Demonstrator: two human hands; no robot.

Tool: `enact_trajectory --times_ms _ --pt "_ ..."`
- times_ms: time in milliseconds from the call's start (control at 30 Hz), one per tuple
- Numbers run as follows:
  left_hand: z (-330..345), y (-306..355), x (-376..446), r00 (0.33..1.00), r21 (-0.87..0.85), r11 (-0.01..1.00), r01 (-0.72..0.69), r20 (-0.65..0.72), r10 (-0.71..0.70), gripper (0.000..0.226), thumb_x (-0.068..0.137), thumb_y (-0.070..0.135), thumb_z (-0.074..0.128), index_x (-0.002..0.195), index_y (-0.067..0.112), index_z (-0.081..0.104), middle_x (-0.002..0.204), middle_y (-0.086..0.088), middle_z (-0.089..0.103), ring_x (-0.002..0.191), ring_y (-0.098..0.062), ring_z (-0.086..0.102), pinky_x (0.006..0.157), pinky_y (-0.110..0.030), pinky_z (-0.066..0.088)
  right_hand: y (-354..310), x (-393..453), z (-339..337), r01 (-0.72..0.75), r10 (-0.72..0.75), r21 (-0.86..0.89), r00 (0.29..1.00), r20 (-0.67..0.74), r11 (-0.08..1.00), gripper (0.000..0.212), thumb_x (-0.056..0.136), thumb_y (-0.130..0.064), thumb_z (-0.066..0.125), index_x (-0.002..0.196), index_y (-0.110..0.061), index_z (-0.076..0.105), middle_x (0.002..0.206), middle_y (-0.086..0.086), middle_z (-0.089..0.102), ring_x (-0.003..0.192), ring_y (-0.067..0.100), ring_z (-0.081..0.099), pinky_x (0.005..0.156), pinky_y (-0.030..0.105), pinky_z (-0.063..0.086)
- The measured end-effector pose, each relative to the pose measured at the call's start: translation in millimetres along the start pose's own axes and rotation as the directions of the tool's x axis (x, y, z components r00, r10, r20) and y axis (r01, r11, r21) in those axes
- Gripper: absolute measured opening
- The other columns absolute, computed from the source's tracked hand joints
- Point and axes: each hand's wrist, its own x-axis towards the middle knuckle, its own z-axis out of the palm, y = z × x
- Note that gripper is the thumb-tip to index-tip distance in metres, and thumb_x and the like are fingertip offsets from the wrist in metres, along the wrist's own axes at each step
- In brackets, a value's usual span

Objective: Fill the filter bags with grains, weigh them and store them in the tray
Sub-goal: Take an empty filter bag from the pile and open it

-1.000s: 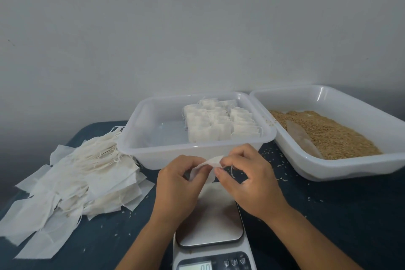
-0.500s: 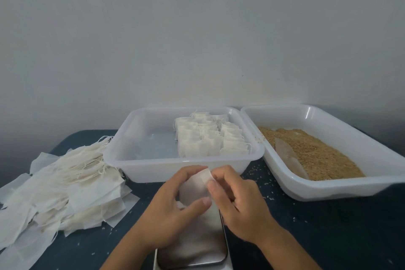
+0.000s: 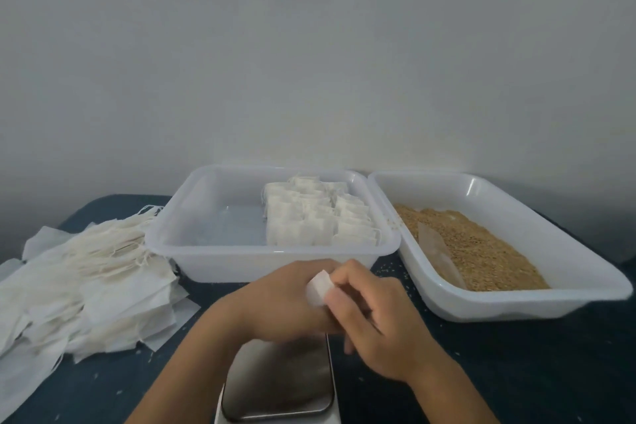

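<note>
I saw both hands working one small white filter bag [image 3: 318,288] above the steel-topped scale [image 3: 280,385], likely opening its mouth before filling. Left hand [image 3: 285,299] curled under it; right hand [image 3: 375,313] pinched its upper edge. Bag sat between them, corner tilted up toward the clear storage tray [image 3: 213,251]; long axis unclear. Grain tray [image 3: 516,303] was within the right hand's reach.

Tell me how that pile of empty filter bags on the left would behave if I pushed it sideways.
The pile of empty filter bags looks thin and floppy, so it would probably smear apart rather than slide as one block. The loose strings on top look tangled, so some bags may drag their neighbours. They seem very light, and the overhanging ones might slip off the table.
</note>
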Motion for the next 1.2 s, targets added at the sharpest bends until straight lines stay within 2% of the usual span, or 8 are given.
enact_trajectory --times_ms 133,333,500,600,733,833,1033,1200 --pt "8.5 -0.1 0.4 0.990 -0.221 0.975 0.012 0.142 0.019 0.014 0.084 0.018 0.066 0.096 0.024 0.067 0.089 0.009 0.068 0.083 -0.005 0.063 0.075 -0.022 0.052 -1.3 -3.1 -8.1 0.048 -0.047 -0.042 0.998 0.036 0.998 0.022 0.106 -0.052 0.044 0.114 -0.039 0.060 0.076 -0.016 0.070 0.053 0.010 0.065 0.045 0.022 0.047" --pt "14.6 -18.1 -8.6 0.996 -0.457 0.889 0.010 0.080 0.030 0.024 0.089 0.011 0.069 0.113 0.011 0.065 0.102 -0.003 0.066 0.097 -0.011 0.061 0.087 -0.025 0.051 -5.0 1.8 -13.8 0.120 -0.119 -0.148 0.993 0.019 0.982 0.019 0.105 -0.043 0.052 0.098 -0.029 0.063 0.068 -0.023 0.057 0.054 0.005 0.056 0.053 0.013 0.038" --pt "24.9 -15.9 -12.7 0.983 -0.680 0.733 0.034 0.156 0.100 0.025 0.094 -0.002 0.059 0.117 0.005 0.060 0.101 -0.011 0.065 0.098 -0.027 0.064 0.086 -0.036 0.058 -10.4 5.2 -16.9 0.082 -0.081 -0.071 0.996 0.026 0.994 0.017 0.107 -0.036 0.050 0.094 -0.028 0.057 0.058 -0.005 0.062 0.047 0.008 0.062 0.044 0.021 0.045" --pt "27.1 -15.1 -12.2 0.992 -0.646 0.761 0.048 0.120 0.039 0.013 0.095 0.007 0.060 0.106 0.008 0.067 0.095 -0.008 0.068 0.088 -0.022 0.067 0.085 -0.035 0.057 -16.6 4.2 -21.3 -0.030 0.027 0.025 0.993 0.111 0.999 0.014 0.105 -0.046 0.052 0.100 -0.033 0.055 0.063 -0.004 0.069 0.049 0.012 0.066 0.049 0.020 0.049" --pt "27.0 -18.3 -9.4 0.998 -0.422 0.906 -0.007 -0.058 -0.020 0.011 0.093 0.025 0.063 0.096 0.015 0.067 0.087 0.003 0.066 0.084 -0.011 0.061 0.082 -0.032 0.049 -15.5 3.0 -25.4 -0.108 0.138 -0.168 0.973 0.183 0.980 0.018 0.093 -0.053 0.063 0.108 -0.042 0.058 0.092 -0.022 0.076 0.050 0.012 0.056 0.052 0.017 0.044" --pt "28.9 -22.1 -7.4 0.994 -0.378 0.925 -0.039 -0.112 -0.004 0.009 0.093 0.017 0.065 0.101 0.012 0.065 0.090 0.010 0.063 0.086 -0.007 0.058 0.084 -0.033 0.048 -15.3 5.0 -28.3 -0.110 0.158 -0.223 0.965 0.209 0.969 0.010 0.096 -0.046 0.063 0.097 -0.035 0.064 0.080 -0.013 0.068 0.056 0.010 0.055 0.053 0.017 0.041" --pt "23.4 -24.1 -16.2 0.984 -0.763 0.639 0.096 0.170 0.055 0.041 0.094 0.016 0.067 0.134 0.008 0.058 0.115 -0.010 0.064 0.112 -0.023 0.062 0.100 -0.061 0.052 -30.5 8.7 -37.7 -0.084 0.111 -0.100 0.947 0.302 0.991 0.013 0.100 -0.029 0.054 0.089 -0.034 0.053 0.069 -0.006 0.069 0.051 0.008 0.063 0.050 0.013 0.045" --pt "25.5 -23.3 -14.4 0.975 -0.768 0.635 0.087 0.198 0.105 0.029 0.089 0.014 0.073 0.117 0.020 0.068 0.099 -0.001 0.064 0.096 -0.015 0.065 0.089 -0.042 0.061 -36.0 12.2 -48.4 0.039 0.023 -0.188 0.947 0.319 0.981 0.009 0.099 -0.037 0.056 0.093 -0.030 0.054 0.063 -0.016 0.062 0.046 0.009 0.052 0.048 0.011 0.035"
